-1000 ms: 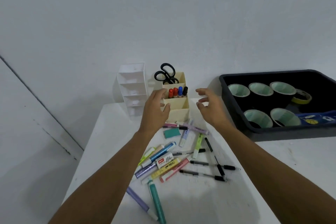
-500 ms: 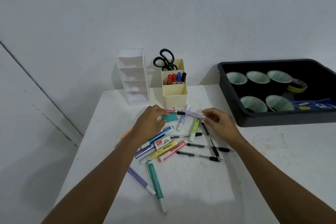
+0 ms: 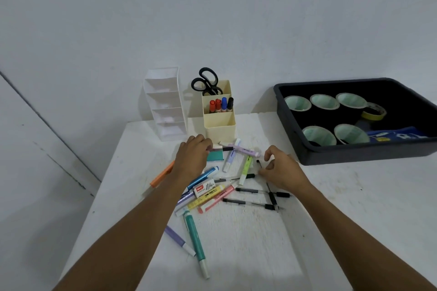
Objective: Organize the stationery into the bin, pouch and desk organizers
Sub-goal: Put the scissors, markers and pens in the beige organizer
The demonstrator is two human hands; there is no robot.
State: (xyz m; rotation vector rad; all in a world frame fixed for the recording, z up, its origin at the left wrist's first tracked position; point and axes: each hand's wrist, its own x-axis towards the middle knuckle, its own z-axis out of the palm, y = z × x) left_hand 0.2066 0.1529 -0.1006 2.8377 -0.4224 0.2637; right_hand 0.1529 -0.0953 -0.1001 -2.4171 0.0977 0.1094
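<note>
Loose pens and highlighters (image 3: 212,196) lie scattered on the white table (image 3: 331,231). My left hand (image 3: 191,160) reaches over a teal eraser (image 3: 215,156), its fingertips curled onto the end of a pink pen (image 3: 218,148) in front of the cream organizer (image 3: 220,123). My right hand (image 3: 281,170) hovers with loosely curled fingers over the top of a black pen (image 3: 257,162); thumb and fingers are apart. A purple highlighter (image 3: 246,151) lies between the hands. The black bin (image 3: 354,153) sits at the right, the white organizer (image 3: 165,106) at the back left.
The cream organizer holds scissors (image 3: 205,82) and several markers (image 3: 221,105). In the bin are tape rolls (image 3: 319,134), a yellow tape (image 3: 373,112) and a blue pouch (image 3: 397,133). A staples box (image 3: 204,188), an orange pen (image 3: 163,173) and a teal marker (image 3: 195,241) lie nearer me.
Both hands came down from the cream organizer to the pile. My right hand has since left the purple highlighter's end and shifted down toward the black pen; my left stays at the pink pen.
</note>
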